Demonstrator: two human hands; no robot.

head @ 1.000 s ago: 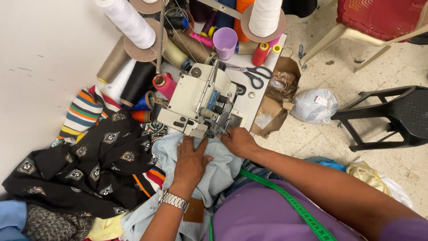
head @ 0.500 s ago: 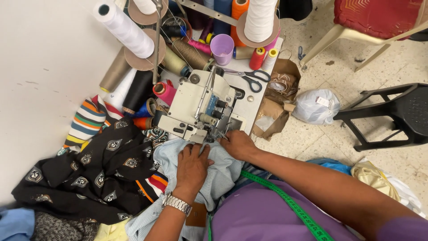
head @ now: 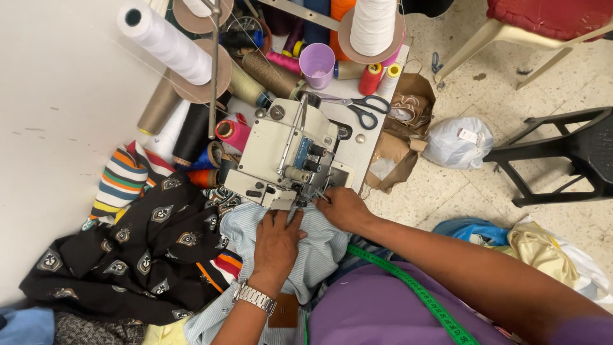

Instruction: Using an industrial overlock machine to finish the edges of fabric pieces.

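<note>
Two hands [head: 276, 244], one scissors [head: 357, 108]

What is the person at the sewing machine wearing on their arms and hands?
Both arms are bare, with no sleeves showing and no gloves. The left hand has a silver metal-link wristwatch just behind it on the wrist. The right hand shows no watch or bracelet, and I see no rings. A green measuring tape hangs over the purple top.
</note>
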